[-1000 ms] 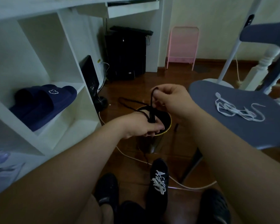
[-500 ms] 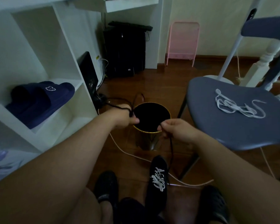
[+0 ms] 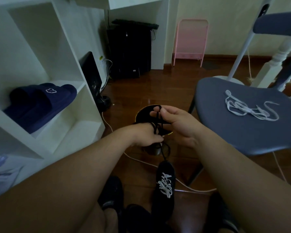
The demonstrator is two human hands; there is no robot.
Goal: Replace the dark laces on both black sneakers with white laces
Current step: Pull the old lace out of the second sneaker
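Above the black bin (image 3: 141,115), my right hand (image 3: 173,123) pinches the dark lace (image 3: 158,118) at its top, and my left hand (image 3: 144,135) grips the lace lower, wound round it. Near the bin, a black sneaker (image 3: 165,185) carries white lacing. Right of the bin, a loose white lace (image 3: 249,110) lies on the chair seat (image 3: 225,128).

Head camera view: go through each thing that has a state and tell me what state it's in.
Dark lace: off the shoe, pinched by right hand, wound round left hand.
Right-hand sneaker: laced white.
Left-hand sneaker: laces not visible.
White lace: loose on chair seat.
Black bin: open-topped.
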